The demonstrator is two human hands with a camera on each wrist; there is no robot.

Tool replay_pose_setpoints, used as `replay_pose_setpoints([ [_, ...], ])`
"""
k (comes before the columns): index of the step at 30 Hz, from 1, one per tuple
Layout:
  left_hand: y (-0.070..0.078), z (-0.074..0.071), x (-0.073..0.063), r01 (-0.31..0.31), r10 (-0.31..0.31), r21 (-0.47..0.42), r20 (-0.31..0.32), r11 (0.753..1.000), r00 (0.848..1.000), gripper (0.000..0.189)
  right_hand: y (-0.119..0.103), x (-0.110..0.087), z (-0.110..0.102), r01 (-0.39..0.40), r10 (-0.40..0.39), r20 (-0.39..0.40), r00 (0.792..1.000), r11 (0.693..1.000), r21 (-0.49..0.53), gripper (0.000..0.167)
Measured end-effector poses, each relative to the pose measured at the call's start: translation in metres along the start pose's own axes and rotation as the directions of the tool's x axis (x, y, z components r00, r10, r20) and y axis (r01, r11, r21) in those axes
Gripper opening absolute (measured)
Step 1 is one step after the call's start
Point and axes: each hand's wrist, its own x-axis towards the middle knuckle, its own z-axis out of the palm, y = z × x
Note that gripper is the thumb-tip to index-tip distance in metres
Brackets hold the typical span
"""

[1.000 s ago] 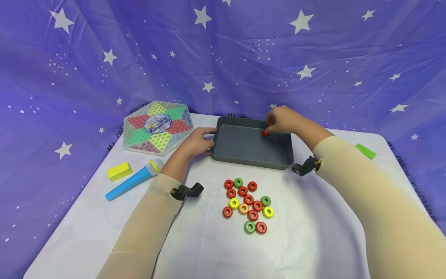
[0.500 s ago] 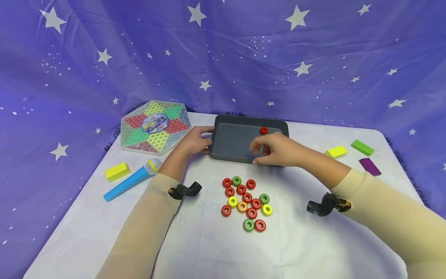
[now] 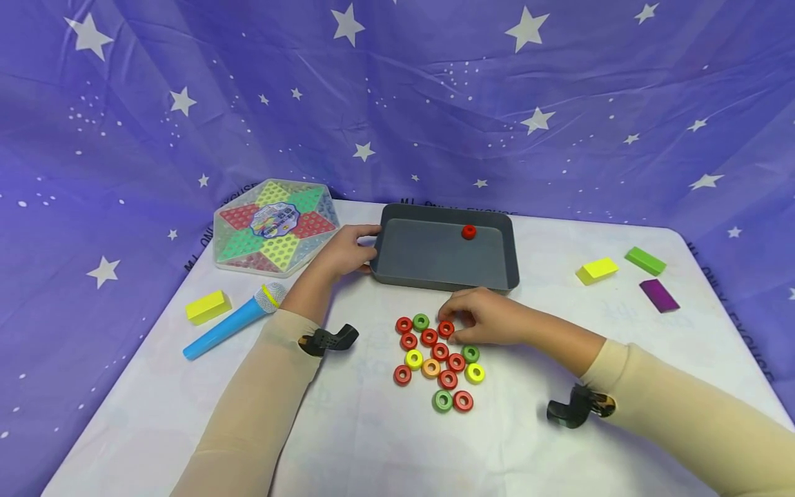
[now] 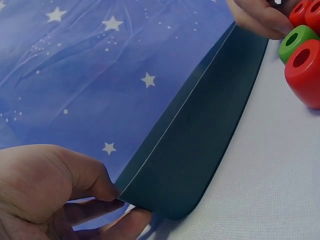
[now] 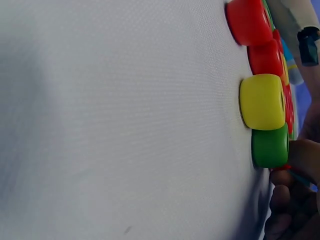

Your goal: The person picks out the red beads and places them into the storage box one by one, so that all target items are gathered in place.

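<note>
Head view: my right hand curls round a red ring on the cloth, how tightly I can't tell. I think I'm picking it up, and it needs lifting over the near edge of the tray. Left wrist view: my left hand pinches the tray's corner. Right wrist view: a green ring sits just beside my right hand; wide cloth leaves room.

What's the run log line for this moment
left hand: holds gray tray edge | right hand: around loose red ring | tray: one red ring
</note>
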Motion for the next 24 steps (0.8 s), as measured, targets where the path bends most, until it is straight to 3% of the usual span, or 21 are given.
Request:
replay_pose_setpoints([
  [6,-0.002,0.000,0.001,-0.004,0.004,-0.006,-0.003,1.000,1.000,0.062,0.001,-0.001,-0.001,0.024,-0.024,-0.002,1.000,1.000,-0.005,0.030],
  [11,0.001,0.001,-0.001,-0.007,0.007,-0.012,-0.007,1.000,1.000,0.062,0.000,-0.004,-0.014,0.033,-0.033,0.022,0.999,0.999,0.015,0.029],
  [24,0.001,0.001,-0.001,0.006,-0.006,-0.006,-0.006,1.000,1.000,0.061,-0.010,0.004,-0.089,0.013,-0.009,0.084,0.996,0.999,-0.040,0.027],
])
